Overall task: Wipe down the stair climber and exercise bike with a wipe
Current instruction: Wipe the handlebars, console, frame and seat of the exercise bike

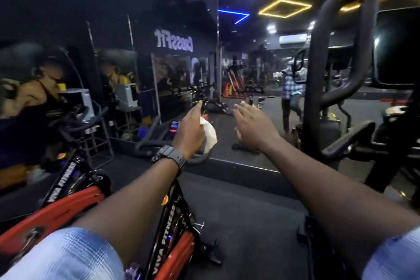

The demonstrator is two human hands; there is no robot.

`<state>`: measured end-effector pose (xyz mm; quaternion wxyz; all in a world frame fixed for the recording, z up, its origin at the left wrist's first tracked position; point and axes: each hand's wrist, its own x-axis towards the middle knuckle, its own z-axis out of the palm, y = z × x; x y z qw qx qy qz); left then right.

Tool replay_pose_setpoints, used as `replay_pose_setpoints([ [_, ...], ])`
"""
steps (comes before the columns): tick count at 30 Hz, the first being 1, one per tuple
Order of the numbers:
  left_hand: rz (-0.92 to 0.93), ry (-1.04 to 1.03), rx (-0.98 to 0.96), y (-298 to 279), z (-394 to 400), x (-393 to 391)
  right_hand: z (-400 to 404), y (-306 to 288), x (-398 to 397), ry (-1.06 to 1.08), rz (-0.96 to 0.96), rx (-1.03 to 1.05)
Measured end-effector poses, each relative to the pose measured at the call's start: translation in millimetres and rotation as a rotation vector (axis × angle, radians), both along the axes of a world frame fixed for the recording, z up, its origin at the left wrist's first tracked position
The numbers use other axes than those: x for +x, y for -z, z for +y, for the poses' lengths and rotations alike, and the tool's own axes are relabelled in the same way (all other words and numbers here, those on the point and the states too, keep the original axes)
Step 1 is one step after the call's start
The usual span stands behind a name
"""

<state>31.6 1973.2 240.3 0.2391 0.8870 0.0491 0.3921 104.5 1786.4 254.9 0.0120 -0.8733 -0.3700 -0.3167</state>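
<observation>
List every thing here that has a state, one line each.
Wipe: crumpled, held in the left hand, touching no machine.
Left hand: grips the wipe.
Right hand: open, empty, fingers extended.
Exercise bike: upright, untouched.
Stair climber: untouched.

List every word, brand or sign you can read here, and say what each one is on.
"VIVA FITNESS" on the black frame of the left exercise bike.
"VIVA FITNESS" on the black frame of the nearer exercise bike, lower letters partly cut off.
"CrossFit", mirror-reversed, white wall sign seen in the mirror.
Round red-yellow badges on both bike frames: too small to read.
</observation>
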Motion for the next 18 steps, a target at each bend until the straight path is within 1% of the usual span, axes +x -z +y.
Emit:
replay_pose_setpoints([
  [3, 0.019, -0.082, 0.051, 4.1, 28.6, -12.0, 30.6, 25.1, 6.7, -0.044, 0.055, -0.012],
  [8, 0.076, -0.102, 0.148, 22.0, 50.9, -2.9, 62.4, 56.3, 18.8, -0.093, 0.133, -0.001],
  [13, 0.107, -0.081, 0.121, 43.6, 64.9, 20.3, 75.9, 81.1, 55.7, -0.107, 0.21, -0.035],
  [18, 0.153, -0.155, 0.133, 60.2, 89.7, 63.3, 101.4, 105.3, 110.2, -0.172, 0.231, -0.029],
])
